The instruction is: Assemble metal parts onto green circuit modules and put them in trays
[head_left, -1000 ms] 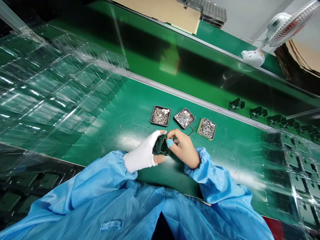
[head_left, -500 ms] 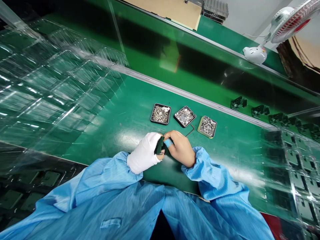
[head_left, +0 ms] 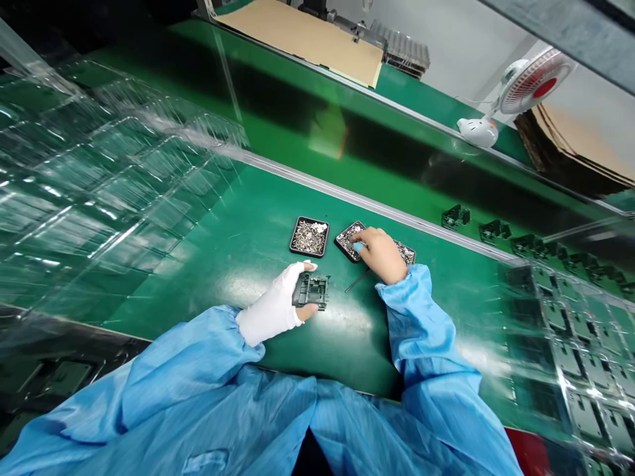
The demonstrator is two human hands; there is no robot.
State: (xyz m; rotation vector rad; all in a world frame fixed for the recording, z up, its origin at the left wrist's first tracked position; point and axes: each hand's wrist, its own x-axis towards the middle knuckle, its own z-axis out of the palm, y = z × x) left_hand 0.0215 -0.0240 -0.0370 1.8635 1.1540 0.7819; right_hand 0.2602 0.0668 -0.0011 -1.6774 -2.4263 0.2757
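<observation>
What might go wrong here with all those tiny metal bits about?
The right hand is at the middle tray and might nudge it, spilling small metal pieces. The dark green part, gripped by the left hand alone, might slip. The thin dark rod near the right hand might get knocked.

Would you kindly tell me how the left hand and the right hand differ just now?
The left hand wears a white glove; the right hand is bare but for a blue band. The left hand holds a green part; the right hand is at the middle tray. Both emerge from blue sleeves.
</observation>
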